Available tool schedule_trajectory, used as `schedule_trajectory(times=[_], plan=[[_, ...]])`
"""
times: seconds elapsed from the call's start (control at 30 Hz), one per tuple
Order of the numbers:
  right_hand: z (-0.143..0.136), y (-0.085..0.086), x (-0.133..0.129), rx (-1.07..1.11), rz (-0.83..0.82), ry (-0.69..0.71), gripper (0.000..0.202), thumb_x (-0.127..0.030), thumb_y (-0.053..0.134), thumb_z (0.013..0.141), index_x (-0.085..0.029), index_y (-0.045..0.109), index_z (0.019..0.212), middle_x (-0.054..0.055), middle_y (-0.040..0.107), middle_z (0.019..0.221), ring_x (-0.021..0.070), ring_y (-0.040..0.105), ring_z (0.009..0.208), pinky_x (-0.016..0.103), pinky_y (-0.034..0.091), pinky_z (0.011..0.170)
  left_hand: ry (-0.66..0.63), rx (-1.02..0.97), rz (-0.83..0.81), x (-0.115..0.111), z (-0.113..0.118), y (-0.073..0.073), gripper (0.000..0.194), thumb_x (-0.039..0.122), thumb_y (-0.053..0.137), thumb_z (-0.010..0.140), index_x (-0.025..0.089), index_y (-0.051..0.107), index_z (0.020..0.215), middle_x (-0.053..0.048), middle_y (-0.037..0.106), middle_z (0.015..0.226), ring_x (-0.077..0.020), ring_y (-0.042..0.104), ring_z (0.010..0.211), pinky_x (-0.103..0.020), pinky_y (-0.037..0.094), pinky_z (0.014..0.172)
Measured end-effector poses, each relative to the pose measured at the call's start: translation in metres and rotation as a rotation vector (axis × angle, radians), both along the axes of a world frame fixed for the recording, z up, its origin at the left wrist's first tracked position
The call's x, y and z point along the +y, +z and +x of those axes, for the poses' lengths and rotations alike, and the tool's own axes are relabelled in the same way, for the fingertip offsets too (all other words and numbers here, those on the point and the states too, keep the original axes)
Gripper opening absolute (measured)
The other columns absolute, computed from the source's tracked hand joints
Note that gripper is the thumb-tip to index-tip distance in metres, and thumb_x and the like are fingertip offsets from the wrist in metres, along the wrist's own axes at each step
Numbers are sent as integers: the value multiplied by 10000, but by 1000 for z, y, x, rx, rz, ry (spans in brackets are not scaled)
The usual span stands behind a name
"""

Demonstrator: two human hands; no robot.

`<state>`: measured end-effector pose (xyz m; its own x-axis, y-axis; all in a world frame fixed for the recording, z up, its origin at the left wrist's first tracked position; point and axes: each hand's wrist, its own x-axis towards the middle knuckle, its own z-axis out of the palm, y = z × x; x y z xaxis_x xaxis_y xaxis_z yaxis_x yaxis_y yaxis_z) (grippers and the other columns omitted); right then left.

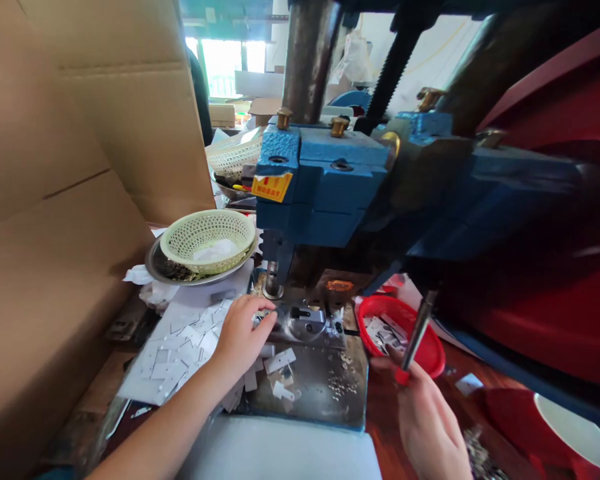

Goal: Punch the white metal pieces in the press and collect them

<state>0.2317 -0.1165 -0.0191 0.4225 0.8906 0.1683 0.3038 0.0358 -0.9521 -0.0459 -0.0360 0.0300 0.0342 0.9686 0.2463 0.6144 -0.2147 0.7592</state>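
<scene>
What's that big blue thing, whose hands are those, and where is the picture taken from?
There's no robot here. These are a person's own two bare hands, seen by a camera worn on their head, looking forward and down.

The big blue machine looks like a kind of press. The left hand is beside its metal work area, thumb and finger a little apart. I can't see anything in it. The right hand is around the lower end of a metal rod.

Lots of thin flat pieces lie spread out on the left, and more are in the red basket on the right. A pale green basket sits on a round metal dish. Tall cardboard stands on the far left.
</scene>
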Motion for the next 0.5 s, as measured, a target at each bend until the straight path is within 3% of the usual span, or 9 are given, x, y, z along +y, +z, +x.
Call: schedule_trajectory(times=[0.1,0.23,0.3,0.37,0.43,0.5], plan=[[-7,-5,3,126,-13,55,528,-612,455,819,-215,604,1134,86,693,1000,258,611,1005,391,482,872,16,13,2,-21,-17,-4,143,268,537,830,230,654,904,-40,636,950,-224,583,951,-377,464,846],[-18,-9,15,358,-29,158,697,-715,179,836,-223,581,1121,76,693,876,238,649,821,383,524,716,63,45,21,-44,-38,-16,169,322,523,844,232,645,919,-48,628,964,-232,582,958,-389,462,852],[-23,-7,26,265,-89,128,624,-692,280,832,-211,602,1065,72,690,845,232,646,784,363,517,699,87,44,25,-54,-46,-20,181,341,514,852,232,638,926,-49,621,975,-232,579,970,-392,459,863],[-33,-3,44,38,-152,112,493,-608,483,790,-194,624,1017,80,692,889,238,639,842,350,497,762,93,39,24,-63,-48,-22,186,347,505,860,230,632,930,-51,618,985,-229,580,979,-391,460,873],[-46,2,66,-185,-117,201,457,-564,511,772,-198,634,1016,88,686,962,251,620,926,357,472,810,66,40,12,-73,-46,-22,189,345,496,868,231,628,943,-52,620,994,-224,588,979,-380,471,872],[-58,6,86,-351,-152,259,379,-517,544,746,-210,645,945,58,691,861,230,631,812,329,475,724,2,53,5,-86,-42,-21,189,338,492,876,237,628,961,-54,625,1003,-213,599,971,-357,488,863]])
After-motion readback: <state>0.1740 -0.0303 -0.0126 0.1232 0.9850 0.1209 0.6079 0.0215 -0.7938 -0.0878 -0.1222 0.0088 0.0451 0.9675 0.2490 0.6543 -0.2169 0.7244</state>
